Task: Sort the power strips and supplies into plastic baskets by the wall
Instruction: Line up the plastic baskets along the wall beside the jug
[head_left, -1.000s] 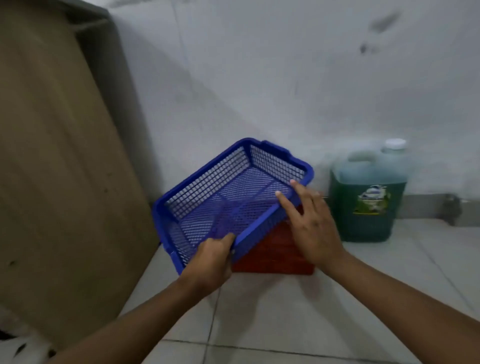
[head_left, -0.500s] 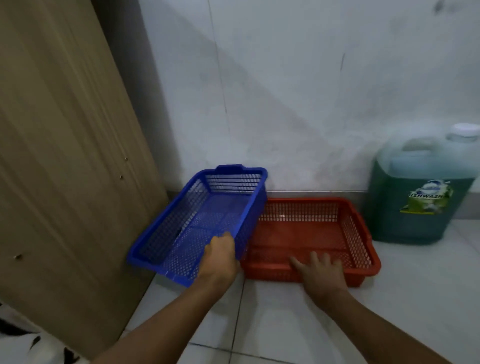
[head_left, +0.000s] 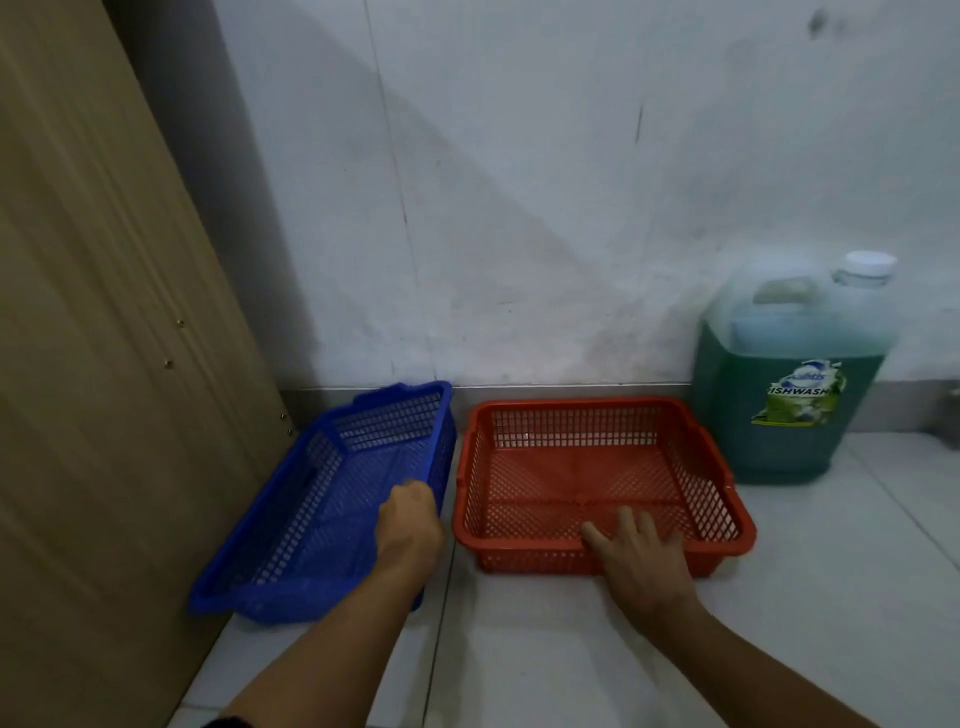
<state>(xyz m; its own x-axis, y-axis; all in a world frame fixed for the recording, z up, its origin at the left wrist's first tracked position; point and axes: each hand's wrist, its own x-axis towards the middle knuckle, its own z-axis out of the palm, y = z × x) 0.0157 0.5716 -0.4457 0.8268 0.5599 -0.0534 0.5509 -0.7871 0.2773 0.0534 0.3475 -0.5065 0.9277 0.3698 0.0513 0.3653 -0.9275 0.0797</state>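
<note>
The only legible writing is on the green-and-white label of the jug (head_left: 789, 384), which reads "DISHWASH" with its last letters out of sight; the jug is translucent plastic with a white cap, holds green liquid and stands well to the right of both grips, against the wall (head_left: 519, 182). The left hand (head_left: 410, 525) grips the right rim of the blue basket (head_left: 322, 499), fingers curled over it; this rectangular lattice-walled plastic basket sits tilted, its left side against a wooden board (head_left: 104, 338). Just right of that grip, the red basket (head_left: 597, 467), of the same mesh plastic, lies flat on the glossy tiled floor (head_left: 571, 649). The right hand (head_left: 641, 564) rests on its near rim, fingers spread and extended.
</note>
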